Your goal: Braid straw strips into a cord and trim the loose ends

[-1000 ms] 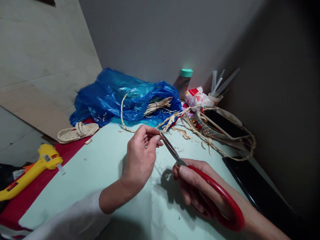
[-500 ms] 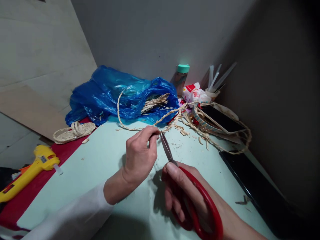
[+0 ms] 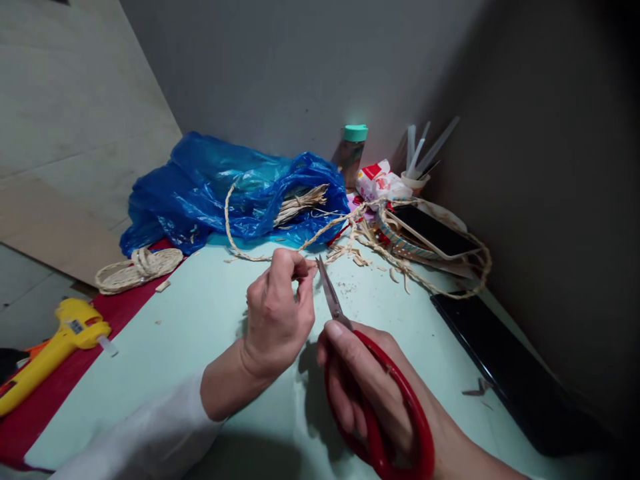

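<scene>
My left hand (image 3: 278,310) is pinched shut over the pale green table sheet (image 3: 200,340), holding the end of a braided straw cord (image 3: 320,235) that runs back toward the blue bag. My right hand (image 3: 373,393) grips red-handled scissors (image 3: 380,400), fingers through the loops. The blades (image 3: 327,293) point up and away, their tips just right of my left fingertips, close to the cord end. Whether the blades touch the cord I cannot tell.
A blue plastic bag (image 3: 220,190) holding straw lies at the back. A coiled straw mat (image 3: 133,268) and yellow glue gun (image 3: 47,350) sit left. A green-capped bottle (image 3: 353,150), cup of sticks (image 3: 417,167), phone (image 3: 433,230), straw scraps and a dark slab (image 3: 510,373) crowd the right.
The scissors have swung more upright and drawn nearer to me, with my right hand lower in view. My left hand has curled tighter on the cord end. The camera has shifted slightly.
</scene>
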Demonstrator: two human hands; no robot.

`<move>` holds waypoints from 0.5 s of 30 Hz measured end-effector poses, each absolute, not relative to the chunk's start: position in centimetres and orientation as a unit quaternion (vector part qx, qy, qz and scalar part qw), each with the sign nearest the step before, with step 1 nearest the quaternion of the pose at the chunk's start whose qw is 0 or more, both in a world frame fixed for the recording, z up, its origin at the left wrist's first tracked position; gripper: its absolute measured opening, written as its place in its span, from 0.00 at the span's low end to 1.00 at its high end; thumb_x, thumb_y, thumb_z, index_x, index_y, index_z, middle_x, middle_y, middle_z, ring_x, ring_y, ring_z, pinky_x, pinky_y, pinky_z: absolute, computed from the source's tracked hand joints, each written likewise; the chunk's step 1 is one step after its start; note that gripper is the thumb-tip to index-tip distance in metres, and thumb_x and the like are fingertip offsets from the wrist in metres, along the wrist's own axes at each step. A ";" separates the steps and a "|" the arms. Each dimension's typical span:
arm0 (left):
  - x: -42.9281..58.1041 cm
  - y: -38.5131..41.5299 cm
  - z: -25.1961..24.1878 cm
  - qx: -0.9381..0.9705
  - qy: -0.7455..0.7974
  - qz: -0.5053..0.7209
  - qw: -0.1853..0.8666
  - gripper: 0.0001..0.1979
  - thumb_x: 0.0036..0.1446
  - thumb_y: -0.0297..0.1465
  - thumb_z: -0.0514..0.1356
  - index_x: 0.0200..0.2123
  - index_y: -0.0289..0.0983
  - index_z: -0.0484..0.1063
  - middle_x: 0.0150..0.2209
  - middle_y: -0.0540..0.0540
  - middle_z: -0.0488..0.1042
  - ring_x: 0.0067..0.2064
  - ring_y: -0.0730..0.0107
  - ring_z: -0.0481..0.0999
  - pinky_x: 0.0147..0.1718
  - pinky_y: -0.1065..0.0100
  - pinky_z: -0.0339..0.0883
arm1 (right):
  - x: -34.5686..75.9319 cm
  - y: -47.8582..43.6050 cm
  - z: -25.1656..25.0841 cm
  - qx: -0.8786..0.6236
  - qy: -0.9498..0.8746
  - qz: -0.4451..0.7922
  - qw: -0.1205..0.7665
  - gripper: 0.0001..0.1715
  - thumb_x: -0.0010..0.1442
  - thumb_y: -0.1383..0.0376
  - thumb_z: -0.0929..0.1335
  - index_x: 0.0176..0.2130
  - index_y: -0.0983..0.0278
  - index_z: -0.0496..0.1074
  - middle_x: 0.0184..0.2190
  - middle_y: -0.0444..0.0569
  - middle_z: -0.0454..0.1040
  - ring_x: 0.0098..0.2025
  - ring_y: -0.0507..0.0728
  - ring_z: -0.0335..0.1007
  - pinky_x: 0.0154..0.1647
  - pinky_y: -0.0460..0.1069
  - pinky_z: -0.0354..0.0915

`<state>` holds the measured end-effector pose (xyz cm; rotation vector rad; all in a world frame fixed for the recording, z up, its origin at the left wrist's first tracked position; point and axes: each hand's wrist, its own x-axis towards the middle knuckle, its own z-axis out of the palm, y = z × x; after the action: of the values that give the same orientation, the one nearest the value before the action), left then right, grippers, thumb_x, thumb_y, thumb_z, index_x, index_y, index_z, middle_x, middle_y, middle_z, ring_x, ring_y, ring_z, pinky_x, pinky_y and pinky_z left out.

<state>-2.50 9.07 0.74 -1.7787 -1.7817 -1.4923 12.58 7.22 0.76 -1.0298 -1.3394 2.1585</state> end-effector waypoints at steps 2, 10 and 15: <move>-2.5 9.1 0.8 -0.603 -0.600 -0.516 0.099 0.12 0.55 0.20 0.60 0.35 0.40 0.60 0.31 0.51 0.75 0.36 0.69 0.80 0.37 0.70 0.73 | 12.7 7.4 1.3 -0.364 -0.501 0.760 0.201 0.28 0.64 0.43 0.59 0.36 0.64 0.68 0.14 0.40 0.65 0.14 0.47 0.58 0.13 0.40 0.55; -2.1 8.5 1.3 -0.613 -0.574 -0.541 -0.037 0.08 0.60 0.24 0.58 0.42 0.38 0.70 0.38 0.49 0.77 0.38 0.72 0.79 0.40 0.70 0.74 | 13.9 10.7 3.3 -0.389 -0.594 0.594 0.379 0.17 0.61 0.50 0.67 0.35 0.61 0.65 0.20 0.42 0.71 0.19 0.51 0.68 0.19 0.43 0.63; -1.7 8.4 1.3 -0.602 -0.574 -0.548 -0.081 0.06 0.58 0.25 0.61 0.40 0.38 0.73 0.37 0.49 0.78 0.35 0.72 0.78 0.39 0.70 0.75 | 14.4 12.7 2.9 -0.416 -0.572 0.571 0.418 0.15 0.60 0.53 0.67 0.38 0.61 0.66 0.25 0.46 0.75 0.23 0.54 0.71 0.24 0.47 0.68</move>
<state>-1.70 8.37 1.35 -1.9961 -1.9039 -1.8172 14.36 12.72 2.87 -1.0447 -1.4341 1.4318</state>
